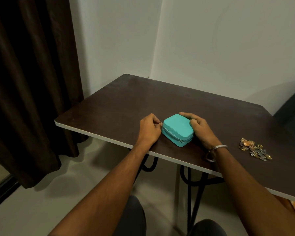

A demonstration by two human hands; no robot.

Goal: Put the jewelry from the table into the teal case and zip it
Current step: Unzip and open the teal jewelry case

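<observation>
Teal rounded-rectangle fabric zip case [177, 130] sits closed, lid down, near the front edge of the dark brown laminate table [119, 99]. Left hand [149, 129] is at the case's left end, fingers curled tight, pinching a small silver zipper pull [161, 123]. Right hand [198, 127] holds the far right side, fingers curled over the back corner, thumb on the lid, steadying it.

Risks, as judgement: the case is light and close to the table edge, so a hard tug on the pull could drag or spin it if the right hand's hold is loose. The pull is small and only pinched at the fingertips; it could slip out. The zip rounds tight corners and may snag there.

Pile of small gold and grey metal jewelry pieces [255, 149] lies on the table well apart to the right of the case, beyond the right wrist, touching neither hand. None looks packed yet. Pieces are loose and tangled; a careless grab could scatter some off the edge.
</observation>
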